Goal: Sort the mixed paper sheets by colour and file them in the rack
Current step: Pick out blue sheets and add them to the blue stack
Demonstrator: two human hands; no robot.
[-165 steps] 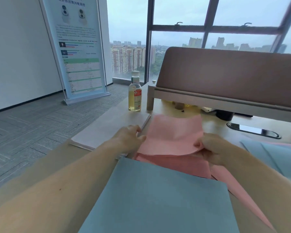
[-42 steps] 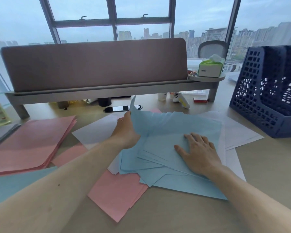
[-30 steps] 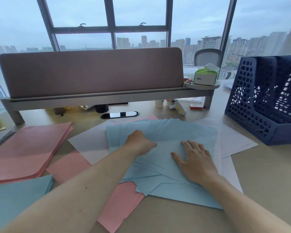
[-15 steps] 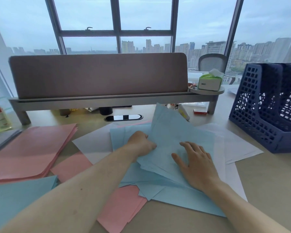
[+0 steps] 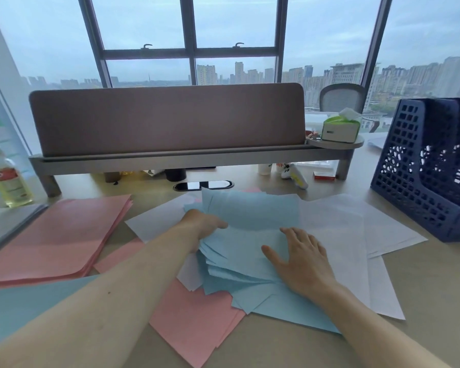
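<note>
A loose pile of blue sheets (image 5: 250, 264) lies mid-desk on top of white sheets (image 5: 337, 229) and pink sheets (image 5: 194, 322). My left hand (image 5: 203, 225) grips the left edge of the upper blue sheets, whose far ends are lifted. My right hand (image 5: 300, 258) lies flat with spread fingers on the blue pile. A squared stack of pink sheets (image 5: 56, 235) sits at the left, with a blue stack (image 5: 24, 306) in front of it. The dark blue file rack (image 5: 433, 166) stands at the right.
A padded desk divider on a raised shelf (image 5: 170, 152) crosses the back. A tissue box (image 5: 340, 127) sits on its right end. An oil bottle (image 5: 10, 179) stands far left beside a grey folder (image 5: 6, 221). Small items lie under the shelf.
My left hand has slid left along the blue sheets and the raised sheet has come lower over the pile. My right hand stays pressed on the pile.
</note>
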